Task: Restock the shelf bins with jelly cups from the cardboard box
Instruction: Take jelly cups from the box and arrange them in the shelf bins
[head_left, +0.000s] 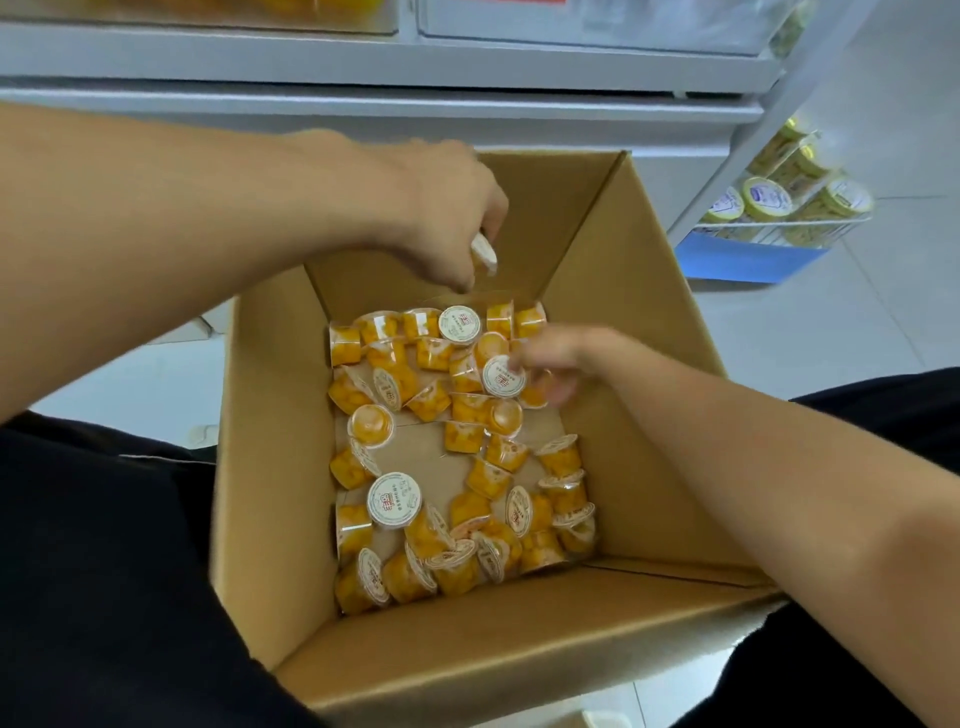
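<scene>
Though blurred, right hand (545, 364) fingers touch a jelly cup (503, 375).

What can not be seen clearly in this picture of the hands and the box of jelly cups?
- Head view: what the left hand grips; only a white edge shows under its fingers.
- Head view: the right hand is motion-blurred, so whether it holds the jelly cup is unclear.
- Head view: the shelf bins are cut off by the top edge; their fill cannot be judged.
- Head view: lid print on the cups is too small to read.
</scene>
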